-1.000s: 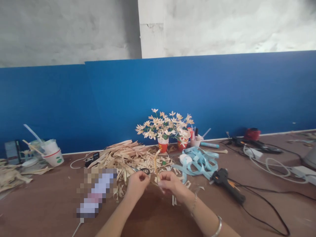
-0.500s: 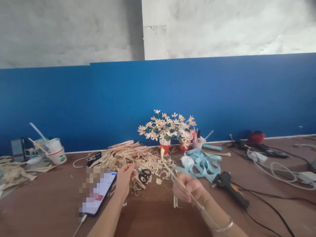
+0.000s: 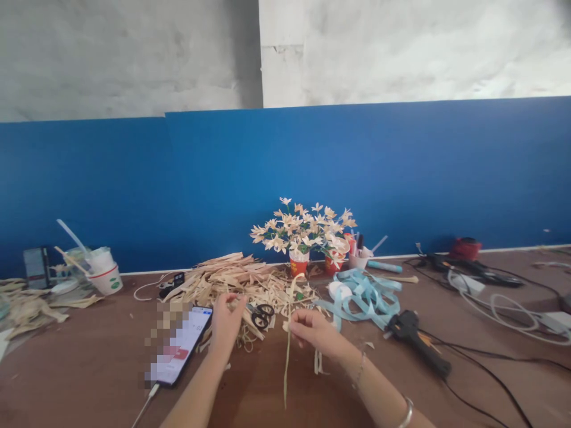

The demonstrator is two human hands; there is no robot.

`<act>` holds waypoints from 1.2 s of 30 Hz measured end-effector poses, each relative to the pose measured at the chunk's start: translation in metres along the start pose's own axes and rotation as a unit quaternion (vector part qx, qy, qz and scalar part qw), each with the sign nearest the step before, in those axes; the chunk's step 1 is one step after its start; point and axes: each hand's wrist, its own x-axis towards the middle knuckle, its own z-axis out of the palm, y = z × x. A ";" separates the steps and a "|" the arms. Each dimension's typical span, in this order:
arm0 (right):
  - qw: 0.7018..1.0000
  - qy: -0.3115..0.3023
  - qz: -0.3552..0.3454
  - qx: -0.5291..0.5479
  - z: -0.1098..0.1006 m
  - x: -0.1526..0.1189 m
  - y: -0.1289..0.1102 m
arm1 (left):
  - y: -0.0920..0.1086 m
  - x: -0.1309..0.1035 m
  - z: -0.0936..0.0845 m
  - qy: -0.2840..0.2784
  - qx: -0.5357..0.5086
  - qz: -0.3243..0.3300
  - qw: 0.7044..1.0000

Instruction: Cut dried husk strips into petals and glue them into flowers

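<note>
My right hand (image 3: 314,331) pinches a long, thin husk strip (image 3: 286,368) near its middle. The strip stands almost upright, its top bent over in front of a red cup of flowers and its lower end hanging over the table. My left hand (image 3: 226,324) is at the front of a pile of dry pale husk strips (image 3: 223,276). Its thumb and fingertips are curled close together; what they hold, if anything, I cannot make out. Black-handled scissors (image 3: 262,316) lie just right of that hand, on the husks.
Pale husk flowers (image 3: 303,229) rise from red cups (image 3: 298,264) at the back. Light blue ribbon (image 3: 366,297) and a black glue gun (image 3: 417,342) with cables lie right. Left are a charging phone (image 3: 181,351) and a white cup (image 3: 106,279).
My right hand has moved left and turned, bringing the husk strip from a slant to nearly upright. My left hand has shifted only slightly, its thumb and fingers posed differently.
</note>
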 end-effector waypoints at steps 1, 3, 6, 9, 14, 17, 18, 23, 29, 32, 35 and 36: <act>1.000 0.004 -0.004 -0.021 0.002 0.001 0.001 | 0.002 -0.002 0.002 -0.021 0.023 0.036 0.999; 0.998 0.011 -0.007 -0.061 0.004 0.001 0.003 | 0.008 -0.010 0.006 -0.089 0.034 0.080 0.992; 0.992 0.033 -0.022 -0.123 0.006 0.002 0.005 | 0.020 -0.025 0.014 -0.186 -0.015 0.088 0.978; 0.979 0.071 -0.054 -0.186 0.008 0.002 0.004 | 0.027 -0.037 0.018 -0.267 -0.036 0.114 0.956; 0.957 0.106 -0.072 -0.259 0.009 0.002 0.006 | 0.033 -0.048 0.018 -0.260 -0.001 0.175 0.949; 0.946 0.121 -0.084 -0.289 0.011 0.003 0.009 | 0.035 -0.053 0.019 -0.231 0.058 0.204 0.949; 0.943 0.127 -0.088 -0.296 0.012 0.003 0.010 | 0.036 -0.055 0.020 -0.221 0.074 0.213 0.949; 0.933 0.161 -0.098 -0.307 0.019 0.004 0.009 | 0.035 -0.060 0.026 -0.173 0.081 0.218 0.957; 0.927 0.167 -0.083 -0.324 0.023 0.004 0.004 | 0.032 -0.057 0.029 -0.200 0.026 0.136 0.970; 0.909 0.171 -0.089 -0.368 0.025 0.003 0.001 | 0.033 -0.055 0.029 -0.222 0.010 0.091 0.971; 0.892 0.181 -0.096 -0.402 0.027 0.001 -0.001 | 0.036 -0.054 0.028 -0.237 -0.005 0.054 0.970; 0.890 0.185 -0.098 -0.405 0.027 0.001 -0.001 | 0.036 -0.053 0.028 -0.241 -0.010 0.046 0.969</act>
